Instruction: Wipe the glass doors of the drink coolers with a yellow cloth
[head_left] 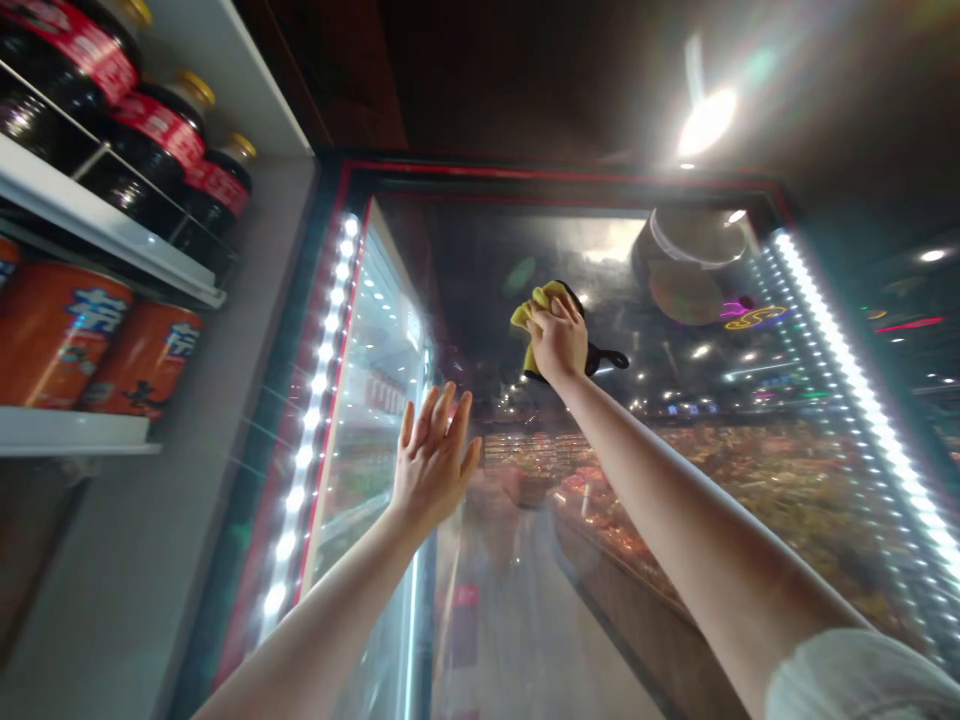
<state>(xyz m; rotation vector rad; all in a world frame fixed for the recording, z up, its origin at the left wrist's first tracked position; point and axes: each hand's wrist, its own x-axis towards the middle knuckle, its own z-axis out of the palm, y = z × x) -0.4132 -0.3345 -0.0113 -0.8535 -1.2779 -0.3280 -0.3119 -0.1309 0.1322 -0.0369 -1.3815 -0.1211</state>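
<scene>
A glass door (495,560) with a dark red-edged frame fills the middle of the head view. My right hand (561,340) reaches up and presses a bunched yellow cloth (541,300) with dark edging against the upper glass. Beside it, a small dark handle-like shape (611,357) shows at the right; whether it belongs to the cloth cannot be made out. Lower and to the left, my left hand (435,450) is raised with fingers spread at the glass, holding nothing. Whether its palm touches the pane is hidden.
Bright LED strips (304,450) line both sides of the door. At left, white shelves (82,430) carry dark bottles (161,130) with red labels and orange cans (142,350). Through the glass, a produce display (600,500) and an aisle appear.
</scene>
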